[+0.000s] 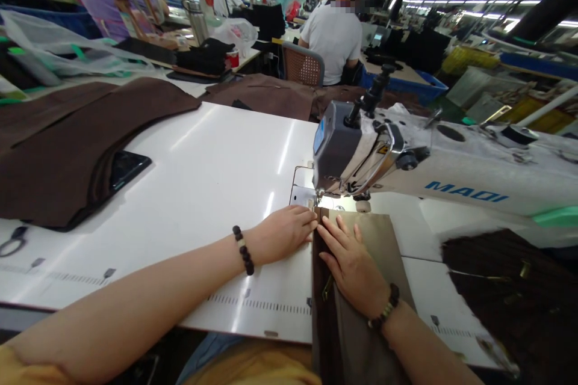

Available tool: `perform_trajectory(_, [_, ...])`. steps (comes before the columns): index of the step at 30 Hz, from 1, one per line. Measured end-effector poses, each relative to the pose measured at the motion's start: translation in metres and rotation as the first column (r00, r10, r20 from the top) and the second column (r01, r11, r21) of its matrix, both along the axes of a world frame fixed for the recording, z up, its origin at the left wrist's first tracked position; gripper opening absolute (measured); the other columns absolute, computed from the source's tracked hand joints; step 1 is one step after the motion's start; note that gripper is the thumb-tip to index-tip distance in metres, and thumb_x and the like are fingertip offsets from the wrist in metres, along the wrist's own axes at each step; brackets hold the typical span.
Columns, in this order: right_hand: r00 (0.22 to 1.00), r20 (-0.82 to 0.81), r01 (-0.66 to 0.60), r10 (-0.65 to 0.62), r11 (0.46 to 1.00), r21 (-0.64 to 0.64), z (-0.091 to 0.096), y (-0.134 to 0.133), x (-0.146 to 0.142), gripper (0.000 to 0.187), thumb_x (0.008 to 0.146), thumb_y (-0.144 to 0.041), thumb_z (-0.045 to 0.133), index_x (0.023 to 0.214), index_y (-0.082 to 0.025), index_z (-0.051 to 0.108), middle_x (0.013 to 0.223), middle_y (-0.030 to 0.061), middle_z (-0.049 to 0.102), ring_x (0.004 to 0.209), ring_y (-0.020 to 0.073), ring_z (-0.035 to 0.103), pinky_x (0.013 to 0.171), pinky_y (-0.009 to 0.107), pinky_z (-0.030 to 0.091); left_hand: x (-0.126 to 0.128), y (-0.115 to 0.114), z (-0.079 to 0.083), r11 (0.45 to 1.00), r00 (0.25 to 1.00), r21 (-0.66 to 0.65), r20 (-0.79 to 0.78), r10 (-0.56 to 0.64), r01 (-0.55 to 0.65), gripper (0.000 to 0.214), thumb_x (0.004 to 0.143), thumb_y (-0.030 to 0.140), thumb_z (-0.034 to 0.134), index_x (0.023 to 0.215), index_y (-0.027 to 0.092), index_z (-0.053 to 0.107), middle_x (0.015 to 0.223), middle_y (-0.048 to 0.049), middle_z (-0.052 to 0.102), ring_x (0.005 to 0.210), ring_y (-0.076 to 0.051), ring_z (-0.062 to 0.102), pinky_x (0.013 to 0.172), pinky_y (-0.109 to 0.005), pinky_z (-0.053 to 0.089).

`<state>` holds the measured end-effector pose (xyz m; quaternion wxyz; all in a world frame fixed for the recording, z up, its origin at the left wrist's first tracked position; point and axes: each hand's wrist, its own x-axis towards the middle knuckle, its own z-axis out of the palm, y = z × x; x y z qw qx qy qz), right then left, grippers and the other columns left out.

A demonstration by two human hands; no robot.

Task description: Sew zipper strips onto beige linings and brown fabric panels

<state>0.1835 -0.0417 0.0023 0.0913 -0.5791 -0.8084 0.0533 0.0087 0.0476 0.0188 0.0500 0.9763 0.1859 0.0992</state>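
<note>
Taupe lining (377,264) lying on brown fabric (323,325) | left grip (282,233) pressing flat, right grip (352,264) spreading | aligning layers, sewing machine (347,150) just ahead

The lining (382,246) is taupe, the cloth (323,325) beneath dark brown, the table (203,156) white, the machine's (451,156) lettering (465,191) blue.

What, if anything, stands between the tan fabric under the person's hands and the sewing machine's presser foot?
Nothing visible does. The tan fabric ends just short of the presser foot, with only the machine's white bed between. The left hand lies at the fabric's edge, the right hand on top.
</note>
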Motion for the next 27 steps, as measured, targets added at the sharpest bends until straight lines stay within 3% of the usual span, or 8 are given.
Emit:
perform_trajectory(12, [0.999, -0.037, 0.025, -0.025, 1.000, -0.015, 0.003, 0.022, 0.005, 0.042, 0.089, -0.025, 0.035, 0.131, -0.020, 0.040, 0.139, 0.0077, 0.034, 0.131, 0.0275, 0.025, 0.101, 0.059, 0.025, 0.007, 0.012, -0.003, 0.999, 0.999, 0.016, -0.015, 0.045, -0.045, 0.031, 0.089, 0.029, 0.046, 0.108, 0.006, 0.052, 0.106, -0.0120, 0.054, 0.105, -0.023, 0.047, 0.094, -0.037, 0.039])
perform_trajectory(22, [0.999, -0.029, 0.022, -0.023, 0.999, -0.046, 0.006, 0.023, 0.005, 0.042, 0.089, -0.024, 0.036, 0.131, -0.019, 0.040, 0.140, 0.0048, 0.033, 0.131, 0.0272, 0.022, 0.103, 0.058, 0.022, 0.009, 0.012, -0.003, 0.999, 0.998, 0.017, -0.036, 0.051, -0.051, 0.031, 0.089, 0.029, 0.045, 0.108, 0.005, 0.053, 0.106, -0.0118, 0.053, 0.105, -0.024, 0.047, 0.095, -0.036, 0.038])
perform_trajectory(27, [0.999, -0.026, 0.026, -0.028, 0.999, -0.045, 0.007, 0.023, 0.004, 0.041, 0.088, -0.022, 0.037, 0.129, -0.018, 0.042, 0.140, 0.0053, 0.034, 0.131, 0.0271, 0.023, 0.103, 0.057, 0.022, 0.006, 0.000, 0.006, 0.999, 0.995, -0.001, -0.087, 0.039, -0.039, 0.023, 0.089, 0.028, 0.046, 0.097, 0.008, 0.056, 0.097, -0.0097, 0.055, 0.096, -0.021, 0.050, 0.091, -0.035, 0.041])
